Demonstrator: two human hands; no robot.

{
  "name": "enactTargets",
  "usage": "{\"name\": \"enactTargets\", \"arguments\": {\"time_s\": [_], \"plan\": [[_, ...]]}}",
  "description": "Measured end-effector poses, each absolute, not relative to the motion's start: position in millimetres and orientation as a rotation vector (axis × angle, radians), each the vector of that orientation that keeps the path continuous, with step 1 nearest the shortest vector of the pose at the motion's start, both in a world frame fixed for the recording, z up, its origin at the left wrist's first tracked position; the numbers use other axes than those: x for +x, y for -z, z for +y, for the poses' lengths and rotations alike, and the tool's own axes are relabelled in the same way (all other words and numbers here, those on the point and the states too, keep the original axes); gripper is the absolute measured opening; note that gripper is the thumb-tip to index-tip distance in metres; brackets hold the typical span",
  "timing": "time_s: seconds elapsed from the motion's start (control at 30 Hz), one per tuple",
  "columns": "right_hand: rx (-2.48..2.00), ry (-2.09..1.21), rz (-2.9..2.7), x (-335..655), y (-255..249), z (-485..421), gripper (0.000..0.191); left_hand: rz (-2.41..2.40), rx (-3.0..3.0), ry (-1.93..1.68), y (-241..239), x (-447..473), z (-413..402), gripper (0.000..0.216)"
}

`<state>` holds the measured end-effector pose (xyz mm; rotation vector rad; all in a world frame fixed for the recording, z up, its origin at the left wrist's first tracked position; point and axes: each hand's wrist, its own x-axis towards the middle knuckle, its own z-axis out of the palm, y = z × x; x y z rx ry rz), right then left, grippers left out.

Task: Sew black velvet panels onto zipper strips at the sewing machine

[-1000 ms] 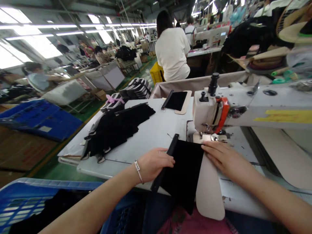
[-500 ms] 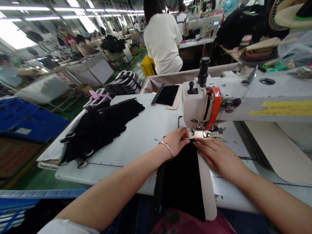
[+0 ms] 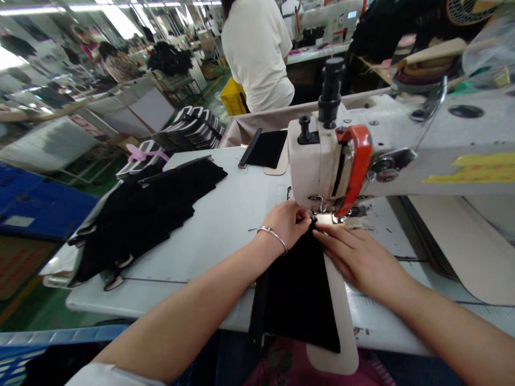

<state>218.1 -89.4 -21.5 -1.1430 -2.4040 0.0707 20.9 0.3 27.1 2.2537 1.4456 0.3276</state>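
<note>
A white sewing machine [image 3: 311, 161] with an orange lever stands over the table, its presser foot area close to my fingertips. Under my hands a black fabric piece [image 3: 300, 300] lies on a beige panel [image 3: 340, 316], both hanging over the table's front edge. My left hand [image 3: 284, 222], with a silver bangle at the wrist, pinches the fabric's far edge just left of the presser foot. Fingers stretched out flat, my right hand [image 3: 354, 249] presses on the beige panel and the fabric's right edge.
A fanned pile of black pieces [image 3: 140, 220] covers the table's left side. Behind the machine lies another black piece on beige backing [image 3: 265, 150]. Beige panels [image 3: 458, 241] are stacked at right. A blue basket [image 3: 52, 338] stands at lower left. A person in white [image 3: 255, 53] sits ahead.
The view has shifted closer to the machine. The black fabric's near end has moved up off the panel's lower corner, baring more beige. Both hands stay by the presser foot.
</note>
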Motion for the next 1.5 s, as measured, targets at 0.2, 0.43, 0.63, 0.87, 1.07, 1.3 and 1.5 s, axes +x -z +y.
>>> {"name": "enactTargets", "arguments": {"time_s": [0.2,0.43,0.63,0.87,1.07,1.3,1.5], "plan": [[-1.144,-0.051,-2.41,218,21,-88,0.047,1.476,2.224,-0.353,-25,21,0,0.01],[-1.165,-0.038,-2.421,217,21,-88,0.045,1.455,2.234,-0.393,-17,23,5,0.009],[-1.149,-0.108,-2.429,222,19,-89,0.045,1.347,2.399,-0.442,-17,12,-1,0.01],[-1.141,-0.271,-2.478,219,2,-139,0.057,0.497,2.764,-0.446,-27,-35,-118,0.02],[-1.164,-0.303,-2.421,218,6,-148,0.045,0.456,2.776,-0.632,-11,-44,-152,0.025],[-1.186,-0.263,-2.432,218,10,-149,0.043,0.531,2.68,-0.662,-23,-37,-116,0.015],[-1.193,-0.202,-2.454,219,14,-150,0.047,0.866,2.761,-0.537,-10,-17,-32,0.034]]}}
